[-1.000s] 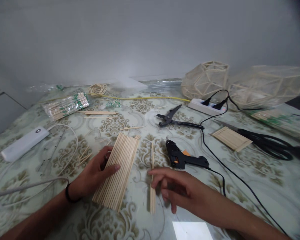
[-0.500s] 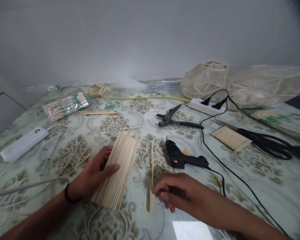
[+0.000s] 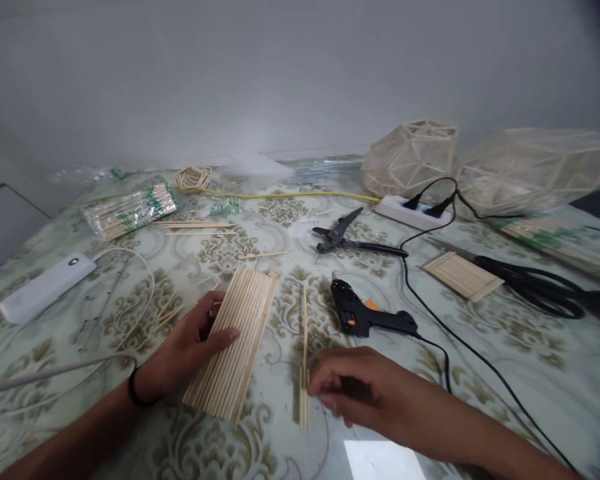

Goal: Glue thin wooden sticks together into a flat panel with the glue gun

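My left hand (image 3: pixel 187 347) is closed on the left edge of a flat panel of wooden sticks (image 3: pixel 237 340) laid side by side, thumb on top and fingers beneath. The panel slants over the table, a short stub of stick (image 3: pixel 274 274) at its upper right corner. To its right lies a small bundle of short sticks (image 3: pixel 304 403), with one longer stick (image 3: pixel 305 320) reaching up from it. My right hand (image 3: pixel 355 390) is beside this bundle, fingers loosely bent and apart, nothing visible in them. Whether a fingertip touches the sticks is hard to tell.
A black glue gun (image 3: pixel 365 317), pliers (image 3: pixel 350 240) and scissors (image 3: pixel 535 283) lie at right, near a small stick panel (image 3: pixel 463 277). Behind are a power strip (image 3: pixel 410 212) and stick-framed shapes (image 3: pixel 413 160). Bagged sticks (image 3: pixel 130 212) and a white device (image 3: pixel 47 287) are left.
My right hand has shifted slightly right, its fingertips drawing back a little from the short sticks. My left hand and the panel stay practically where they were.
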